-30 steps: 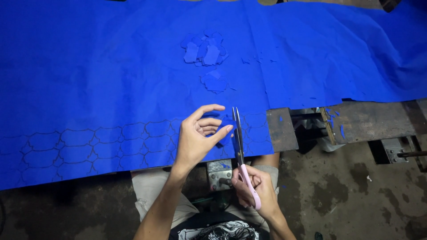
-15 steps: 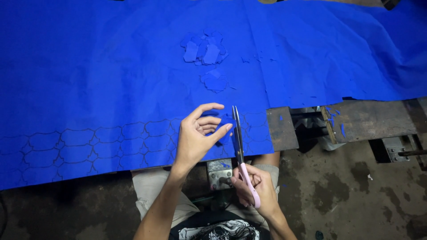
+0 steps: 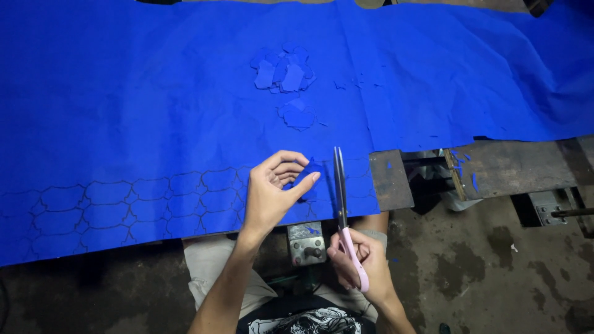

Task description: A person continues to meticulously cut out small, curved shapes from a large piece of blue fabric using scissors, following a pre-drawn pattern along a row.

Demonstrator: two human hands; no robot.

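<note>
My left hand (image 3: 269,195) pinching a blue cutout (image 3: 309,172) at the sheet's (image 3: 124,111) near edge, my right hand (image 3: 362,263) at five o'clock clenched on pink scissors (image 3: 342,204), blades pointing twelve, cut pieces (image 3: 283,69) piled at twelve o'clock.

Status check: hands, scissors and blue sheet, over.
Left hand pinching a blue piece at the sheet edge. Right hand grips pink-handled scissors, blades beside it. Nothing blocking.

Left half of the frame is open, flat blue sheet (image 3: 142,99). At upper centre, cut blue pieces (image 3: 283,71) lie in my way. My scissors (image 3: 342,204) perhaps block the lower centre.
</note>
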